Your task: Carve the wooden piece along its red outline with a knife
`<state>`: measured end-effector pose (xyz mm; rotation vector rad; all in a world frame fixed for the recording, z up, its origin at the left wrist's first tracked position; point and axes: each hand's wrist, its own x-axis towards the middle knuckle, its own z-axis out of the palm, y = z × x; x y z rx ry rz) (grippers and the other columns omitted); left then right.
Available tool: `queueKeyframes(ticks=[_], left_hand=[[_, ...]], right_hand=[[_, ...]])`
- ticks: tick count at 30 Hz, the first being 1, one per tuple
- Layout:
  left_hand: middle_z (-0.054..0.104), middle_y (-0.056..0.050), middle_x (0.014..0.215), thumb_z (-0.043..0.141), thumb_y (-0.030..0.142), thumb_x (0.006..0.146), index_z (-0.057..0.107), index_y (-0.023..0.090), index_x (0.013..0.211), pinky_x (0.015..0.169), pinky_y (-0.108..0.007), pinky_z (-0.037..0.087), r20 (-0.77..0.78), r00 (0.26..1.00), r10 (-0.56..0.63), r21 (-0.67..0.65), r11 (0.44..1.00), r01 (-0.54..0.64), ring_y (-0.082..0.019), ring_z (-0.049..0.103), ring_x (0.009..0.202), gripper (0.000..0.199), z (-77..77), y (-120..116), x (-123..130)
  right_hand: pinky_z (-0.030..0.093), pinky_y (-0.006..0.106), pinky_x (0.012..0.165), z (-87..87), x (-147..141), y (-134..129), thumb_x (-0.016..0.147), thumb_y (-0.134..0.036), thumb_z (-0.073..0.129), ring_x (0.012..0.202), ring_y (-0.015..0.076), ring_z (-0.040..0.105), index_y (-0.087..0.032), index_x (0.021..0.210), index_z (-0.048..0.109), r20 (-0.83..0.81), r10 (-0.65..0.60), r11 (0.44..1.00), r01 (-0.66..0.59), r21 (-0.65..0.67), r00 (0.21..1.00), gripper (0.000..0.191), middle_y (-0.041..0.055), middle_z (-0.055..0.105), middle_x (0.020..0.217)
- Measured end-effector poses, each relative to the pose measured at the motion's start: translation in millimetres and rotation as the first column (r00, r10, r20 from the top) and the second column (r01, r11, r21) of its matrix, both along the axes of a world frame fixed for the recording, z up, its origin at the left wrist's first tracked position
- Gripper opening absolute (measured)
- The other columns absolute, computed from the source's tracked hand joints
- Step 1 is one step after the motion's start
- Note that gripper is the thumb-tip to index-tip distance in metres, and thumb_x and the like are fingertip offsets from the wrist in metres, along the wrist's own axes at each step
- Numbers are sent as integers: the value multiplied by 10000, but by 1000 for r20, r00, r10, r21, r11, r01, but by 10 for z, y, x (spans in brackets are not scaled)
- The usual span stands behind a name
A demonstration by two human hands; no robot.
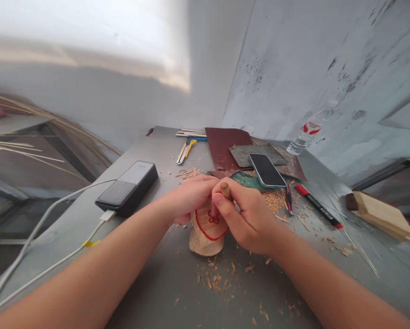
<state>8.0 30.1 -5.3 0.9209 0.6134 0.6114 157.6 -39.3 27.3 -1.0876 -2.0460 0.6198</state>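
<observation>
My left hand grips a pale wooden piece marked with red lines, holding it against the grey table. My right hand is closed around a tool with a round wooden handle, whose end pokes up above my fingers; its working end is hidden against the wooden piece. Both hands touch each other over the piece. Wood shavings lie on the table just in front of it.
A black power bank with white cables lies to the left. Behind the hands are a phone, sandpaper sheets, a yellow utility knife, a red marker and a plastic bottle. A wooden block sits at right.
</observation>
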Motion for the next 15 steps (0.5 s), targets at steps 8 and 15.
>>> queueKeyframes(ticks=[8,15], left_hand=[[691,-12,752,777,272,810,671,158,896,615,-218,494,45,987,153,371,915,-159,-115,634,632,178,144,-36,43],[742,-49,870,737,224,830,709,152,929,694,-239,528,30,997,68,469,880,-74,-148,690,768,125,144,-39,0]], right_hand=[[339,292,596,154,5,-2,1010,-349,540,628,134,426,-218,842,596,-673,58,934,-277,-224,738,220,-29,485,678],[281,344,515,295,1,-74,1007,-512,400,484,151,275,-241,543,386,-715,113,874,-412,-259,690,537,-29,256,512]])
